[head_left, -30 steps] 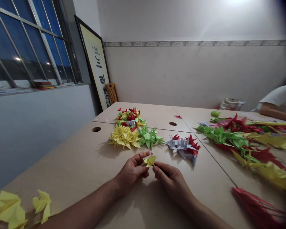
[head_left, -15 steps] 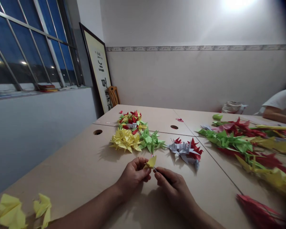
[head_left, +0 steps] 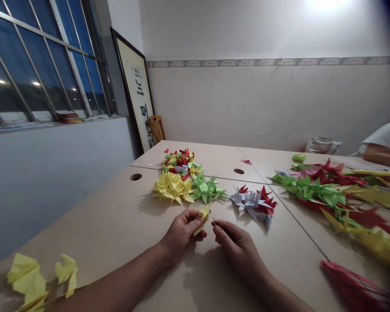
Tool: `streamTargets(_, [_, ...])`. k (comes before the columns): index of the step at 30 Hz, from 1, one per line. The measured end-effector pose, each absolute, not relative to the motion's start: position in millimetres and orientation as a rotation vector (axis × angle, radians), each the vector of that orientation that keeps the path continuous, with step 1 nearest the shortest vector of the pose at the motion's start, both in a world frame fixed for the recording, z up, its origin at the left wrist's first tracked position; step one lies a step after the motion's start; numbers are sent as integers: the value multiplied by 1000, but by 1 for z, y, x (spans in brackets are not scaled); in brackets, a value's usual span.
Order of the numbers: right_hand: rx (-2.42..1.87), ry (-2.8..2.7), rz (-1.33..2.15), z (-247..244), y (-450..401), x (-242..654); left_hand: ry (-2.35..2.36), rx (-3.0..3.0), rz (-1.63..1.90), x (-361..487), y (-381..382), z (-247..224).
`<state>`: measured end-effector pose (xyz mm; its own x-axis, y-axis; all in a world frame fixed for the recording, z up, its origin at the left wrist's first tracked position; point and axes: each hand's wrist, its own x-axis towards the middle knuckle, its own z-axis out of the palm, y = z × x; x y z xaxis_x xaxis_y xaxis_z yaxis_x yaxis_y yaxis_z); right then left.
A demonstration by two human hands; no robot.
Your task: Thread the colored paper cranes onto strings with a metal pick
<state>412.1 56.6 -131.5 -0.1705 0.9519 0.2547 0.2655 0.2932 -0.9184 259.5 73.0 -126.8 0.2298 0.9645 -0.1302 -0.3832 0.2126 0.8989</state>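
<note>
The only lettering in view is black brush calligraphy running down a framed panel (head_left: 135, 97) leaning against the wall. Its characters stay unreadable (too slanted and small to make out with certainty).

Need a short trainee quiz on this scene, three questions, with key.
1. Multiple choice: what does the left hand hold?
A. a yellow paper crane
B. a green paper crane
C. a sheet of red paper

2. True or false: the framed calligraphy leans against the wall.

3. Fill in the blank: in this view, directly to the right of the pile of yellow paper cranes lies a pile of ____ paper cranes.

Key: 1. A; 2. true; 3. green.
</note>
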Motion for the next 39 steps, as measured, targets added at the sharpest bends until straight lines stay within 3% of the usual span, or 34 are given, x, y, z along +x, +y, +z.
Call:
streamTargets(9, [-1136,-1649,958,-135,58,410,802,702,1340,251,85,-118])
streamTargets(18, [-1088,-1661,886,-127,58,408,1030,1772,1014,252,65,-134])
streamTargets(24, [-1134,-1642,923,-133,61,411,1097,1940,997,256,57,-130])
streamTargets(27, [-1151,-1645,939,-137,62,412,1084,1951,1135,252,51,-127])
streamTargets(33, [-1132,-1656,933,-138,60,412,1543,1723,1880,212,67,-116])
streamTargets(39, [-1218,-1674,898,-137,59,416,1847,1503,1667,162,92,-84])
